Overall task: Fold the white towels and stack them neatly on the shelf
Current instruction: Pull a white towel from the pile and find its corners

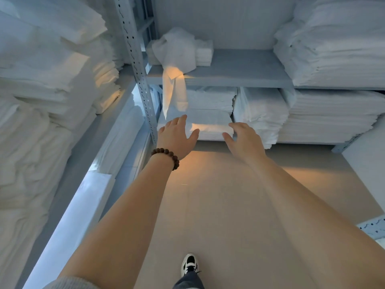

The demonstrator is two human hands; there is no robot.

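A folded white towel lies on a low stack at the left end of the lower shelf. My left hand, with a brown bead bracelet on the wrist, has spread fingers at the towel's left front corner. My right hand has relaxed fingers at its right front corner. Neither hand curls round the cloth. An unfolded white towel is bunched on the grey upper shelf, and one end hangs down over the shelf edge just above my left hand.
Tall stacks of folded white linen fill the right of both shelves, and more folded piles crowd a rack on the left. A perforated metal upright stands beside my left hand. Beige floor and my shoe lie below.
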